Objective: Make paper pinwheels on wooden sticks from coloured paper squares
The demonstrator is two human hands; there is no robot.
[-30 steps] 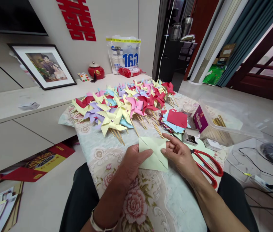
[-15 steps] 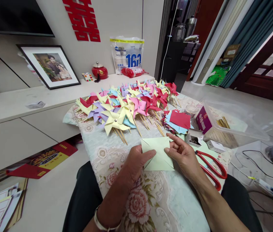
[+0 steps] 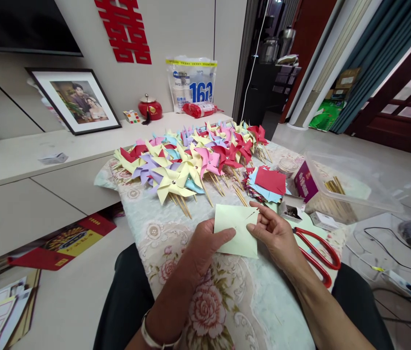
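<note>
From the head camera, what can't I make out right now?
Head view:
- Pale green paper: its underside faces away from the camera.
- Left hand: fingers behind the paper, hidden by it.
- Dark pieces in the small open box: too small to identify.
- Rear pinwheels: most sticks hidden by front pinwheels.

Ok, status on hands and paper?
Left hand, right hand: pinching pale green paper. Slit near its upper right corner. Red-handled scissors apart, beside right wrist.

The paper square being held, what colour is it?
Pale green; the paper square shows best in the head view.
</note>
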